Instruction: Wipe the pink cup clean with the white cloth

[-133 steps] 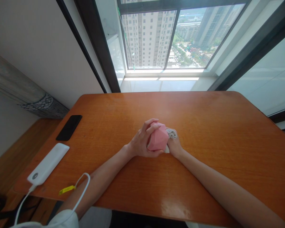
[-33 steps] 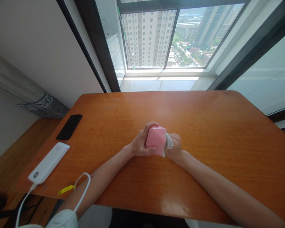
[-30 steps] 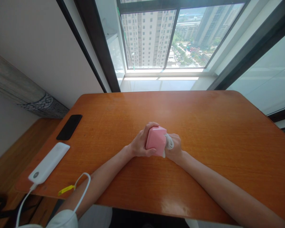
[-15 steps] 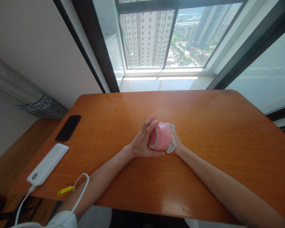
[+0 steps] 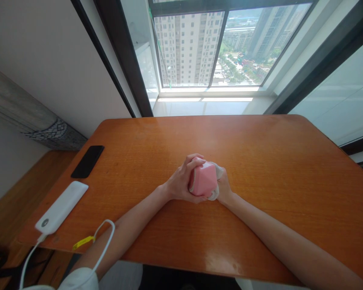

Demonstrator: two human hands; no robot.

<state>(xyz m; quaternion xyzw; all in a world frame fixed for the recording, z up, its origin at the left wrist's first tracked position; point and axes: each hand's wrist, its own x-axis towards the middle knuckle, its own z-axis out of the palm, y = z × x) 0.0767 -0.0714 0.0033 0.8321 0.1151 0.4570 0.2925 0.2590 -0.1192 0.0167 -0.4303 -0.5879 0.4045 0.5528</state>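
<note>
A pink, faceted, cup-like object (image 5: 205,180) is held above the middle of the table; its exact kind does not show. My left hand (image 5: 186,181) wraps its left side, fingers over the top and thumb beneath. At its right side is a crumpled white cloth (image 5: 219,171), which my right hand (image 5: 225,186) presses against the pink object. The right fingers are mostly hidden behind the cloth and the object.
The wooden table (image 5: 275,169) spreads out beneath both arms. On its left lie a black phone (image 5: 87,162) and a white power bank (image 5: 62,207) with a white cable (image 5: 110,237) carrying a yellow tag (image 5: 83,242). Beyond the far edge is a window (image 5: 193,52).
The pink object has turned and tilted in my hands, with a flat facet now facing me. My right hand and the cloth have shifted slightly down, and the left fingers have curled further over it.
</note>
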